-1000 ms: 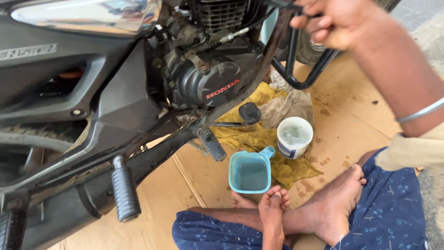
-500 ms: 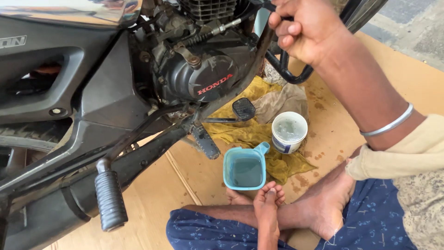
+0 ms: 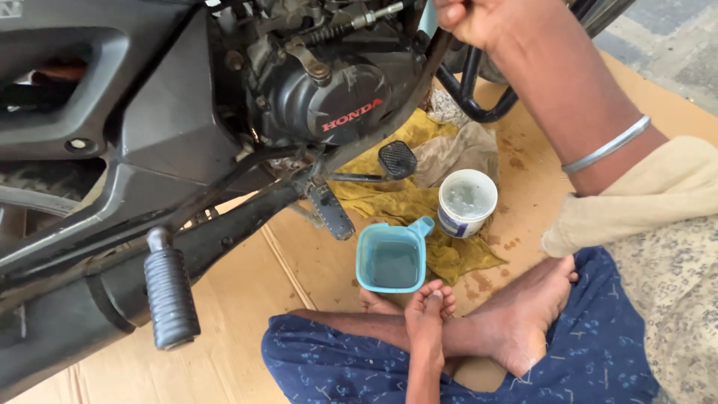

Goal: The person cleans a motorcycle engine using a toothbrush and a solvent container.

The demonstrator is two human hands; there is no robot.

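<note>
Cardboard sheet [image 3: 314, 262] floor, grey pavement [image 3: 666, 45] beyond

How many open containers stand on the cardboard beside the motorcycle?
2. A blue jug holding liquid stands just in front of the person's toes; a white cup stands to its right, on the yellow cloth. Others may be hidden behind the motorcycle.

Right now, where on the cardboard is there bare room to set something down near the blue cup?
Bare cardboard lies left of the blue cup, bordered by the rear footpeg and the blue trouser leg. Another patch lies right of the white tub, under the right forearm. The yellow rag under the engine is crowded.
</note>
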